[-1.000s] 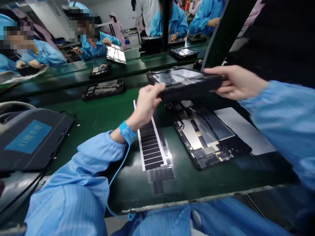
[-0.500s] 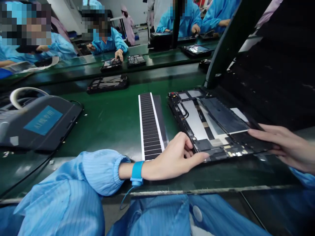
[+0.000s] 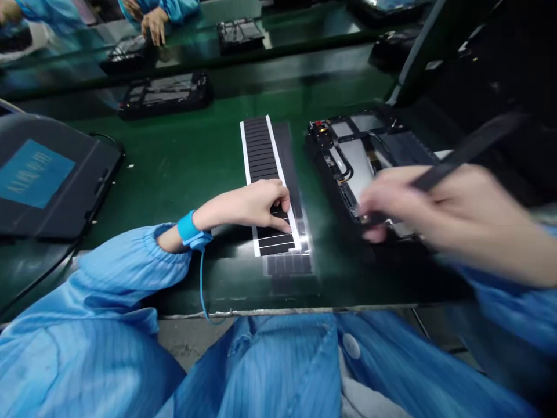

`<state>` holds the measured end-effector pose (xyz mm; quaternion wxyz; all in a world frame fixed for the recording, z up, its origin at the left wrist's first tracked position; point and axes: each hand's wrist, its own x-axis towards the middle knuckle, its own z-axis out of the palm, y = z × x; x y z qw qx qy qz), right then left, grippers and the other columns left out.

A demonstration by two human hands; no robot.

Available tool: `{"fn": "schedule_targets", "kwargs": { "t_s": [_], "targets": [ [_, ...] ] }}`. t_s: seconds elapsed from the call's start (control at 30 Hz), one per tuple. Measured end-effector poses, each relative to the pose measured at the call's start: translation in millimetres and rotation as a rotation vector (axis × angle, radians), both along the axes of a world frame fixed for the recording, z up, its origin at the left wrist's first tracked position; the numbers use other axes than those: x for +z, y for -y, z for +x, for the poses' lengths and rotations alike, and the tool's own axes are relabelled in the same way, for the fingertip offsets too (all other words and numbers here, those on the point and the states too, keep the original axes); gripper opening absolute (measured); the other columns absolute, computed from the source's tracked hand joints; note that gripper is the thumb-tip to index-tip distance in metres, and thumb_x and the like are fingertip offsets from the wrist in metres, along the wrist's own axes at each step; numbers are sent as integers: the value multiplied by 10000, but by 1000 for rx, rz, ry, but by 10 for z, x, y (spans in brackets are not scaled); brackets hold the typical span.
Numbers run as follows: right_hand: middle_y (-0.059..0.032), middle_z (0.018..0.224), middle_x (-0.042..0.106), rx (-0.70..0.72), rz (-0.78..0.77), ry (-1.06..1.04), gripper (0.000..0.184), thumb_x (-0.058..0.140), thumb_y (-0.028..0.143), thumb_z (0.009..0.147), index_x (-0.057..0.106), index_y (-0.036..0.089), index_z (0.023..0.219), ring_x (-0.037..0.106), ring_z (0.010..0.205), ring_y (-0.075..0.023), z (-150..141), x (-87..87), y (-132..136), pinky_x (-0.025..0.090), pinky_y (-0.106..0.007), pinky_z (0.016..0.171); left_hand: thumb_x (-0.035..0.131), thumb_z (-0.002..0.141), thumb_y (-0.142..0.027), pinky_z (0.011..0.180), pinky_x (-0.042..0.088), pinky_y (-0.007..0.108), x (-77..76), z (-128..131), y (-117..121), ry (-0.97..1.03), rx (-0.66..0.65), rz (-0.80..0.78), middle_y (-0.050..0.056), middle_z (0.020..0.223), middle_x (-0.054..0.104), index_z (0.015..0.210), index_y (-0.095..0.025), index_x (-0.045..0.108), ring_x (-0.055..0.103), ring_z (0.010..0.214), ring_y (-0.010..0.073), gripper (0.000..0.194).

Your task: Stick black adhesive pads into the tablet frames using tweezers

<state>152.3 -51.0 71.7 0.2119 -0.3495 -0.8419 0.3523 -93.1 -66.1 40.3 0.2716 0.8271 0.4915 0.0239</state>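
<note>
My left hand (image 3: pixel 256 208) lies on a long sheet of black pads with a white border (image 3: pixel 261 154), its fingertips curled over the sheet's near end. A tablet with its back open (image 3: pixel 343 162) lies to the right, showing a metal frame, flat cables and boards. My right hand (image 3: pixel 439 217), blurred by motion, hovers over the tablet's near edge. It grips a thin black strip (image 3: pixel 465 150), whose lower end is hidden behind the fingers. A blue wrist strap (image 3: pixel 188 227) circles my left wrist, with a thin cord hanging down.
The green workbench (image 3: pixel 183 157) runs across the view, its front edge close to my lap. A dark pad with a blue label (image 3: pixel 39 174) lies at the left. Another tablet frame (image 3: pixel 165 94) sits beyond the sheet. A co-worker's hand (image 3: pixel 152 23) shows at the top.
My left hand has left the tablet's edge and moved onto the pad sheet. My right hand has risen over the tablet, now holding the black strip. The view has tilted further down.
</note>
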Motion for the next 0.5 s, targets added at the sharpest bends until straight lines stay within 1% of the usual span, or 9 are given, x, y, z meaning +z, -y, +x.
{"fn": "schedule_targets", "kwargs": {
  "t_s": [0.07, 0.1, 0.13, 0.23, 0.3, 0.4, 0.5],
  "targets": [
    [-2, 680, 620, 225, -41, 55, 181, 562, 342, 807, 610, 172, 770, 569, 564, -90, -321, -27, 11, 436, -216, 532, 625, 711, -444, 624, 364, 226, -48, 15, 12, -11, 34, 38, 26, 855, 532, 866, -145, 565, 492, 731, 134, 342],
    [4, 682, 620, 313, -51, 81, 150, 581, 313, 794, 600, 165, 783, 571, 573, -88, -435, -48, 13, 437, -211, 549, 607, 724, -447, 620, 361, 228, -58, 22, 22, -7, 43, 55, 31, 862, 525, 879, -145, 561, 491, 731, 136, 343],
    [5, 684, 621, 367, -48, 100, 133, 585, 291, 790, 593, 158, 792, 575, 583, -89, -514, -71, 13, 435, -210, 560, 595, 730, -452, 613, 357, 228, -61, 27, 32, 0, 48, 66, 35, 869, 518, 888, -146, 558, 490, 728, 137, 347],
    [-6, 699, 621, 373, 11, 131, 122, 575, 278, 798, 586, 157, 782, 582, 607, -104, -573, -132, 20, 431, -221, 565, 623, 689, -475, 577, 333, 232, -60, 32, 46, 18, 45, 46, 31, 852, 496, 881, -149, 560, 477, 676, 132, 383],
    [-16, 726, 621, 359, 52, 109, 124, 583, 288, 793, 579, 166, 770, 581, 629, -118, -526, -154, 36, 435, -235, 565, 679, 622, -470, 565, 317, 239, -63, 39, 44, 42, 68, 28, 22, 813, 484, 841, -153, 568, 466, 642, 133, 400],
    [-33, 743, 617, 368, 100, 56, 124, 589, 293, 790, 557, 177, 759, 577, 663, -143, -444, -164, 72, 444, -263, 575, 752, 526, -424, 567, 306, 244, -82, 56, 39, 123, 140, 18, 16, 769, 480, 770, -162, 567, 462, 623, 141, 404],
    [-39, 743, 611, 374, 128, 49, 108, 587, 276, 794, 549, 180, 764, 572, 660, -150, -402, -163, 95, 441, -273, 562, 781, 473, -409, 556, 302, 238, -97, 67, 37, 192, 171, 22, 3, 734, 471, 716, -174, 547, 449, 597, 133, 411]
  ]
}}
